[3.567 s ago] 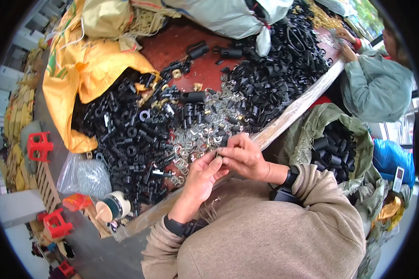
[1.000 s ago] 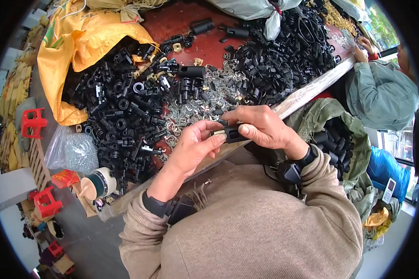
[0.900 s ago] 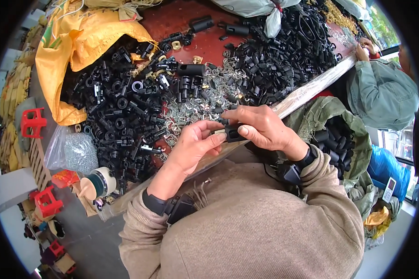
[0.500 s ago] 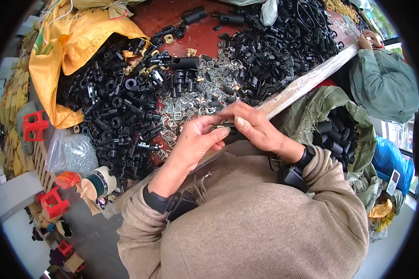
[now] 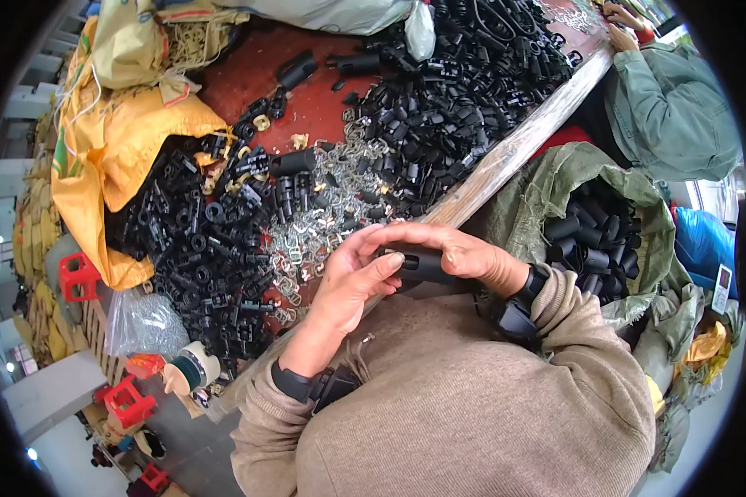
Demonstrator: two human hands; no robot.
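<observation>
1. Both hands meet at the centre of the frame over one black plastic tube [image 5: 423, 267]. The right hand [image 5: 460, 253] wraps it from above, fingers curled over its top, and the left hand [image 5: 358, 277] pinches its near end between thumb and fingertips. Whether a small clip is already seated in that end cannot be told; the fingers hide it.

2. The tube sits just off the wooden table edge [image 5: 518, 145], above the lap. If the pinch slips, it would likely drop into the clothing or to the floor (not back onto the table).

3. The heap of metal clips [image 5: 319, 224], left of centre, touches the pile of black plastic parts [image 5: 199, 248]. A blind grab there could bring up the wrong piece or snag several.

4. The green sack of black tubes [image 5: 597, 232], at right, gapes open and leans close to the right elbow; a wide elbow swing might tip it.
</observation>
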